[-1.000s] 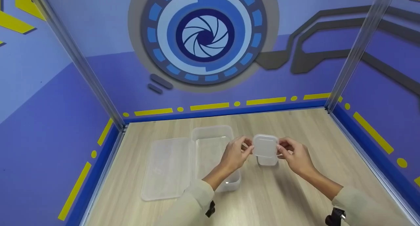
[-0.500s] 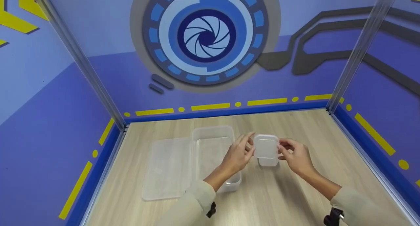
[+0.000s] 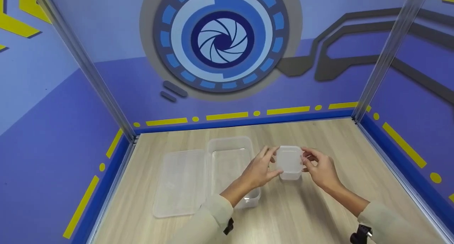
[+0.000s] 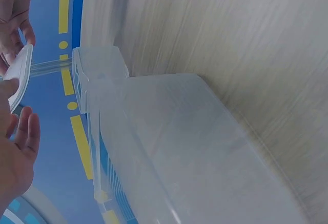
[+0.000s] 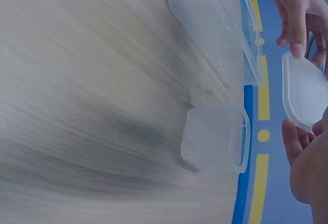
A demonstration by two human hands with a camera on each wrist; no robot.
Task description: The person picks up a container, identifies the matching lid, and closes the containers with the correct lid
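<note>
A small translucent lid (image 3: 289, 159) is held tilted over a small clear plastic container (image 5: 212, 137) standing on the table. In the head view the lid overlaps most of the container (image 3: 290, 176). My right hand (image 3: 321, 169) pinches the lid's right edge between thumb and fingers. My left hand (image 3: 259, 167) holds the left edge, its thumb at the near corner and a finger at the far one. The right wrist view shows the left thumb (image 5: 297, 47) right at the lid's rim, with a gap between the lid (image 5: 307, 90) and the container.
A large, clear, open container (image 3: 227, 166) stands left of the small one, partly behind my left forearm. Its flat lid (image 3: 181, 183) lies on the wooden table (image 3: 354, 148) to its left. Printed blue walls (image 3: 319, 91) enclose the table at back and sides.
My left thumb and fingers have loosened from their pinch and spread along the lid's left edge. The lid has shifted slightly right and nearer. My right hand keeps its pinch.
</note>
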